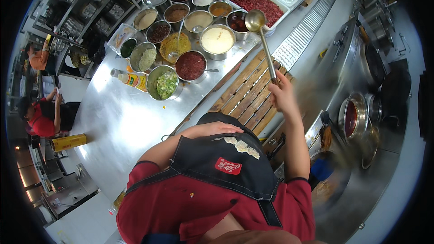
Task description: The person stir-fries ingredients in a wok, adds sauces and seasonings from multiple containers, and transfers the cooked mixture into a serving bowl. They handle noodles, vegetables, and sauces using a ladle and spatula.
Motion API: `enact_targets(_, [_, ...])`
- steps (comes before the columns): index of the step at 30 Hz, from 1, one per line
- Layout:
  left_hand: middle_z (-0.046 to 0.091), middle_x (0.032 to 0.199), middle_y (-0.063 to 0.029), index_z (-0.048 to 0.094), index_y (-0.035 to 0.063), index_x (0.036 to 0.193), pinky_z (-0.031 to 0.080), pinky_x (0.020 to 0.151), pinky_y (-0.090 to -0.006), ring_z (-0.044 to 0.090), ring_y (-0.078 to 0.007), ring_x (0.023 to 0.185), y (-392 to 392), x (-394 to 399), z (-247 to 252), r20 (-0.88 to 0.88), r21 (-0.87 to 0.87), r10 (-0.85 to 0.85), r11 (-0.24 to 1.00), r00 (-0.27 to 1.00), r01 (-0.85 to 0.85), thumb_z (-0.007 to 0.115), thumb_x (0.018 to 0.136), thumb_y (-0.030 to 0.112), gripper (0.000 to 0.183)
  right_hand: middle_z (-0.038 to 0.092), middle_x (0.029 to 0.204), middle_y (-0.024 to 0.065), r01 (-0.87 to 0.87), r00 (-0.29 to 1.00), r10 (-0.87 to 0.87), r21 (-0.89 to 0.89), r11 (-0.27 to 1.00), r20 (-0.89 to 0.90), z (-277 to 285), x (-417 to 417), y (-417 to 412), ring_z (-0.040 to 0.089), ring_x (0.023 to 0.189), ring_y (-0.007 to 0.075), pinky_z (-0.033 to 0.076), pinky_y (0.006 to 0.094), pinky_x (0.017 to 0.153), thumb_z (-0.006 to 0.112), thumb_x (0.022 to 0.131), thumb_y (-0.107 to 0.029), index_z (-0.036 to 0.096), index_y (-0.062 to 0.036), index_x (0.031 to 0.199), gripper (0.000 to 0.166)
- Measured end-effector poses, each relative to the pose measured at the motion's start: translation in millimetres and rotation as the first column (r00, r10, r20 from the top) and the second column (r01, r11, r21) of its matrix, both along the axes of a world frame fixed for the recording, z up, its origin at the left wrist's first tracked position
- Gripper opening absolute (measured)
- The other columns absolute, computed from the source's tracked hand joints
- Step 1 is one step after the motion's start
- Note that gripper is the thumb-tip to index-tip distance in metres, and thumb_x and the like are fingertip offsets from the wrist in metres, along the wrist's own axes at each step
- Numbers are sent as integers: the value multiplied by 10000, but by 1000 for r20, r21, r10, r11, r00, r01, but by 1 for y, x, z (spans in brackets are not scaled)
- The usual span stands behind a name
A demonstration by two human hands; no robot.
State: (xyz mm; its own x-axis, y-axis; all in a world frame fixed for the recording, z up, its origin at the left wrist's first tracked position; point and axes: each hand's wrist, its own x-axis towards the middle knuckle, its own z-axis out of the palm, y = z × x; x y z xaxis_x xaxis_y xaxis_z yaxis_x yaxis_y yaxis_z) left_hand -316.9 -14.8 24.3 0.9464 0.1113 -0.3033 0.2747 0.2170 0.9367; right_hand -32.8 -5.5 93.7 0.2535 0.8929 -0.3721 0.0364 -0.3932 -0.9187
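Observation:
My right hand grips the handle of a metal ladle. Its bowl is beside a steel pot of dark red liquid and overlaps the near edge of a white tray of raw minced meat in the picture; the height between them is unclear. Flat against my black apron lies my left hand, with nothing seen in it. Left of the ladle stand a steel pot of pale yellow-white granules, a pot of red paste with a spoon and a bowl of chopped greens.
The steel table carries several more seasoning pots, a yellow-labelled bottle and a yellow roll. Wooden slats edge it. On my right are a steaming wok, a brush and a pot of red liquid. Two people work at far left.

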Motion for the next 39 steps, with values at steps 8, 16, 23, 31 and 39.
enact_targets(8, [492,1438,-107,496,9,1385,300,1133,-322,429,-219,1346,8,-23,-18,129,-51,283,959,951,-278,410,1045,292,450,639,891,133,-195,867,216,-93,976,449,-49,6,75,621,702,188,499,351,679,604,876,-134,428,-25,1432,594])
enact_targets(16, [550,1374,-55,520,66,1383,362,1074,-290,486,-152,1264,-2,-2,-7,51,-87,451,891,891,-446,452,1036,338,446,561,740,53,-48,911,36,-19,999,-411,-38,34,78,499,525,93,381,240,387,598,885,-20,359,18,1445,611])
enact_targets(23, [547,1382,-86,518,21,1370,338,1091,-286,470,-169,1295,-36,15,-11,-4,-42,482,875,876,-482,457,1036,330,459,554,900,81,32,743,-52,-42,999,-668,-22,81,42,396,540,57,288,176,369,496,969,-57,344,-25,1461,516])
enact_targets(31, [533,1400,-93,491,3,1383,351,1085,-291,484,-166,1276,-68,5,-19,-16,20,539,842,842,-539,493,1023,337,491,542,842,51,-54,597,49,21,998,-800,8,126,-14,408,486,77,324,187,355,537,967,-137,481,-1,1110,205])
enact_targets(39, [538,1381,-89,373,42,1462,391,1066,-320,506,-169,1259,-1,-51,37,125,107,612,774,781,-624,510,1017,305,535,637,984,157,305,410,97,236,923,-907,14,139,-109,432,458,90,298,215,288,455,1004,-115,470,-24,1252,264])
